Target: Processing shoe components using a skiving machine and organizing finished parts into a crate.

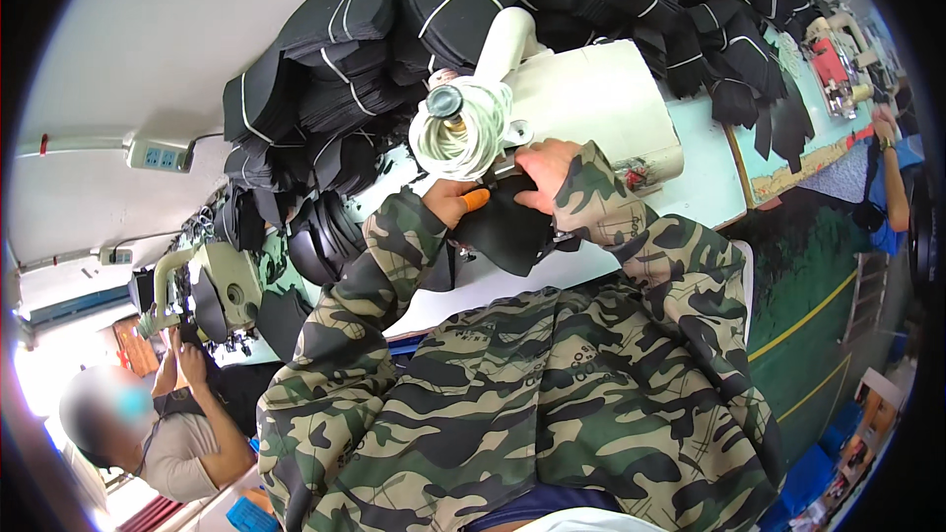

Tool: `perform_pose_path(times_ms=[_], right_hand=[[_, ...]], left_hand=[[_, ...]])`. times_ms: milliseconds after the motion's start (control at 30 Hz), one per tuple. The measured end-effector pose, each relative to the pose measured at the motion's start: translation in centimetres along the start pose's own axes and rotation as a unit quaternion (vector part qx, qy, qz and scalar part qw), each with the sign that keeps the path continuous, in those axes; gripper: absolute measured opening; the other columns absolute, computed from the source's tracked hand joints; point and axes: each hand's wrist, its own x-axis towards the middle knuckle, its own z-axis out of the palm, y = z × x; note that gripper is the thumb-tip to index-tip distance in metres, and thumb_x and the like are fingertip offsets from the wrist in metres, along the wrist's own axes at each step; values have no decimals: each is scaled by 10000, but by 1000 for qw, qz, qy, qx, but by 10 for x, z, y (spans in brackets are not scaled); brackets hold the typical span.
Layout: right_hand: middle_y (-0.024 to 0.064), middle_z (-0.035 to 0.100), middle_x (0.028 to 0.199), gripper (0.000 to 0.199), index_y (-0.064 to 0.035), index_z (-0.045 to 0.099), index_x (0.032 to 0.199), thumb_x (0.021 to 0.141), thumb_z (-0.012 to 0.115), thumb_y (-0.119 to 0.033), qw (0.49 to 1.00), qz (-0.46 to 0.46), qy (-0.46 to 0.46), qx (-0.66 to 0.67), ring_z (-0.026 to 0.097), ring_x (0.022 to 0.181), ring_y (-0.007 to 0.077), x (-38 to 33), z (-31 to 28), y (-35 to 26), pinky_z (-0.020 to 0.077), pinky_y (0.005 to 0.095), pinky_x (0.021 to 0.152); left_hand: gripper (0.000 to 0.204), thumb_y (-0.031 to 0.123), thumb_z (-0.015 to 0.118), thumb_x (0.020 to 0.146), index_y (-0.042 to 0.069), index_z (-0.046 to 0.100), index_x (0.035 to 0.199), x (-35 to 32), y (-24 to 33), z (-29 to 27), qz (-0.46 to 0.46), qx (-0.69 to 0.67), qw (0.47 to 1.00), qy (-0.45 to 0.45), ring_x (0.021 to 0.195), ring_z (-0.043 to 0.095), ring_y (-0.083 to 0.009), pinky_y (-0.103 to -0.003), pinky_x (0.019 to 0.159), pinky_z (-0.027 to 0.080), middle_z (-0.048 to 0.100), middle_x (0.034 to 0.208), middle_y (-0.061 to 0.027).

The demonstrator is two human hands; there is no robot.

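A dark, curved piece of sheet material (pixel 509 232) lies under the head of a white sewing machine (pixel 591 103). My left hand (pixel 450 202) grips its left side, an orange cover on one finger; most of its fingers are hidden. On the right, my right hand (pixel 547 175) bends its fingers over the piece close to the machine head, thumb pressed down on the black surface. A thick coil of white cord (pixel 461 133) hangs around a post at the machine's front and hides the needle area. Another black piece (pixel 439 274) hangs beside my left forearm.
Bundles of black cut pieces (pixel 340 10), tied with white bands, are heaped behind the machine. More bundles (pixel 729 49) lie at the back right. A co-worker (pixel 187 433) sits at another sewing machine (pixel 225 281) on the left. Another person's arm (pixel 892 172) shows at far right.
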Motion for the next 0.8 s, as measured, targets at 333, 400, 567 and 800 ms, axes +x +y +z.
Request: perform_pose_path(times_ms=[333, 400, 567, 800], right_hand=[[110, 550, 635, 178, -23, 598, 840, 717, 658, -138, 965, 0, 91, 246, 554, 577, 219, -61, 15, 38, 426, 314, 531], [116, 581, 751, 149, -43, 620, 864, 716, 626, -57, 951, 58, 267, 145, 575, 673, 263, -73, -18, 28, 453, 323, 597], [72, 566, 839, 232, -65, 630, 887, 657, 640, -34, 943, 49, 325, -55, 552, 736, 254, -56, 9, 54, 437, 347, 634], [134, 617, 944, 344, 20, 588, 990, 722, 677, -177, 813, -171, 550, 86, 587, 848, 284, -28, -45, -60, 435, 384, 742]], left_hand=[[278, 226, 433, 911, 20, 581, 797, -13, 24, -18, -89, 76, 992, 43, 357, 539, -174, -255, 321, 425, 592, 561, -109], [305, 302, 502, 873, 40, 541, 1024, -24, -8, -53, 28, 350, 922, 164, 559, 618, -264, -364, 537, 497, 619, 645, -119], [535, 413, 669, 737, 119, 481, 1143, -58, -55, -55, -189, 618, 763, 36, 887, 584, -386, -451, 738, 474, 596, 991, -193], [522, 376, 755, 624, 134, 481, 997, -67, -64, -29, -60, 641, 739, 198, 723, 611, -330, -442, 580, 480, 560, 901, -96]])
